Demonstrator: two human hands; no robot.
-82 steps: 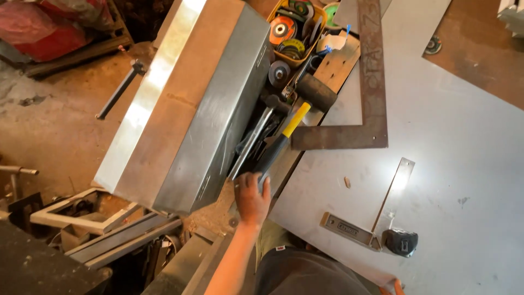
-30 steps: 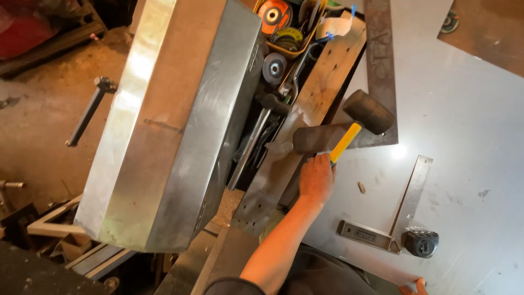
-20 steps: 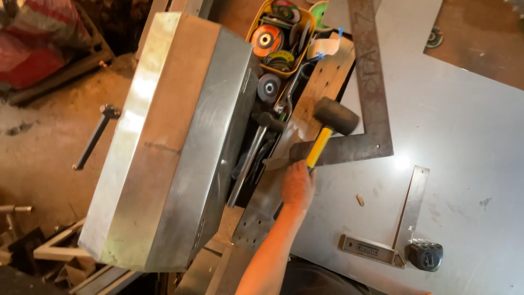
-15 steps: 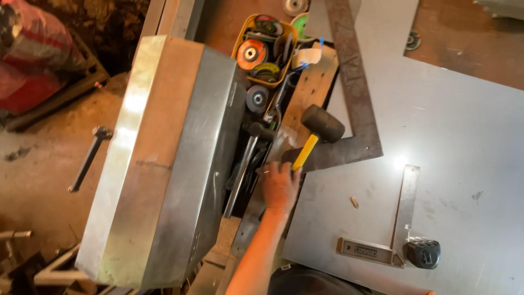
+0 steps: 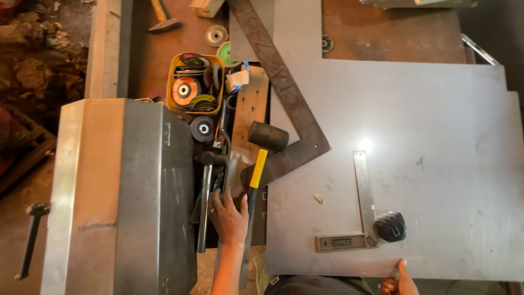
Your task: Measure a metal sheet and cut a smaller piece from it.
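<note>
Change since earlier frames: mallet (image 5: pixel 261 164) had been lifted out of the tool gap, swung over the steel sheet (image 5: pixel 415 136), and by now it lay back down beside the gap; my view had shifted to look more squarely down.
Head view, left hand: my left hand (image 5: pixel 229 217) rested palm down at the near end of the tool gap, fingers (image 5: pixel 217 198) slightly spread and not closed round anything.
Head view, mallet: black head on a wooden board (image 5: pixel 250 114), yellow-and-black handle running down toward me, its grip just beside my left hand; contact between hand and grip could not be told.
Head view, right hand: my right hand (image 5: pixel 400 279) sat at the near edge of the steel sheet, thumb up against that edge; the other fingers were hidden, so their state could not be told.
Head view, sheet contents: small try square (image 5: pixel 357 218) lay near my right hand, a black tape measure (image 5: pixel 391 227) touching its corner; a large rusty framing square (image 5: pixel 289 109) lay across the far left part.
Head view, left side: grey metal box (image 5: pixel 128 196) stood just left of the gap; a yellow tray of grinding discs (image 5: pixel 194 87) lay beyond it.
</note>
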